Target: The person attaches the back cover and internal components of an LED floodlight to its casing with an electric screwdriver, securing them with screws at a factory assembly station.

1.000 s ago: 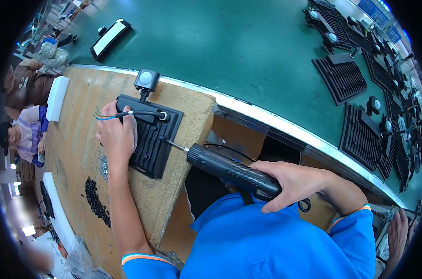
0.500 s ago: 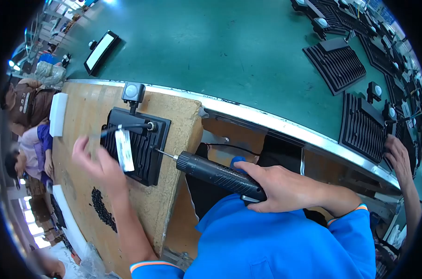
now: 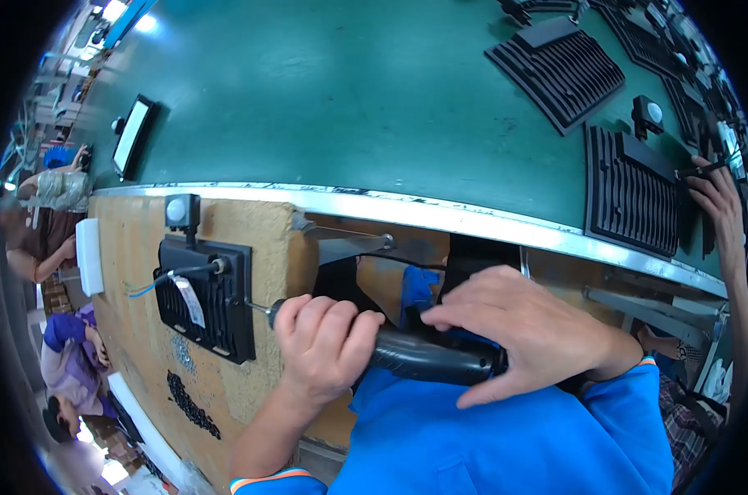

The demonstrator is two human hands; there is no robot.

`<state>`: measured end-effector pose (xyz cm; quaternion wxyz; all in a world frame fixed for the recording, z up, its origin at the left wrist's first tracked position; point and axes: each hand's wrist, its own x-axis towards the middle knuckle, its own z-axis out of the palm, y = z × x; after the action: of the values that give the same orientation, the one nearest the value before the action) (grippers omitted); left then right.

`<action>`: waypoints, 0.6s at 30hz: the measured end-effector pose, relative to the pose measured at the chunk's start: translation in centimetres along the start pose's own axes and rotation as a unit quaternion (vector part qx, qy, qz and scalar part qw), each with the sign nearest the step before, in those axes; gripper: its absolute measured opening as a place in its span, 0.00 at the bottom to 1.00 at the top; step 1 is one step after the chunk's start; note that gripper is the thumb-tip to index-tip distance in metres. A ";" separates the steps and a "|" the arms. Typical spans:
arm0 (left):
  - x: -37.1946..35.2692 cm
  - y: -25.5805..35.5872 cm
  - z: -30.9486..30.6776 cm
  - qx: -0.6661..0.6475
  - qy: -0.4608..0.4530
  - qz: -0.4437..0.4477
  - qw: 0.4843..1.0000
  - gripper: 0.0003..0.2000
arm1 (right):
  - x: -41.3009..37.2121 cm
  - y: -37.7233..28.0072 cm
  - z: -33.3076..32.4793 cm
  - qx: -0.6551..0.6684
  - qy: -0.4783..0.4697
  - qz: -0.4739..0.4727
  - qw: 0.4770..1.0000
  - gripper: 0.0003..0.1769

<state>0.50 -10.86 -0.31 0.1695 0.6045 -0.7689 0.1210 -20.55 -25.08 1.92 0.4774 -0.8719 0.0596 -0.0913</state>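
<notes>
Just beside the floodlight housing (image 3: 205, 301) on the counter (image 3: 135, 239), my left grip (image 3: 324, 342) is closed round the front of the electric screwdriver (image 3: 423, 359), my right grip (image 3: 526, 330) clasped over its rear (bit touching the housing's edge).

Green conveyor belt (image 3: 349, 99) with metal rim (image 3: 473, 219); brown worktop (image 3: 258, 231) below; bright lights (image 3: 147, 23) upper left.

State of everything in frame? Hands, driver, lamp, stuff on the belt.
floodlight: lying flat, fins up.
electric screwdriver: roughly level, bit at the floodlight's right edge.
left hand: closed round the electric screwdriver's front.
right hand: gripping its rear.
cable: fixed into the floodlight, wire ends loose.
belt housings: fins up.
</notes>
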 end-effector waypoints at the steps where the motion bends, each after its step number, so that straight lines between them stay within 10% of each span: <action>1: -0.1 -0.1 0.4 0.003 0.033 0.004 0.999 0.13 | -0.6 0.2 0.1 0.053 0.022 0.009 0.998 0.36; 18: 0.3 0.3 0.0 0.104 0.056 0.019 0.993 0.11 | -3.2 1.0 2.7 0.029 0.130 -0.023 0.991 0.30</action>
<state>0.10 -11.09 -0.19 0.1463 0.5965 -0.7528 0.2368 -23.13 -22.76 -0.74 0.4888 -0.8393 0.0988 -0.2167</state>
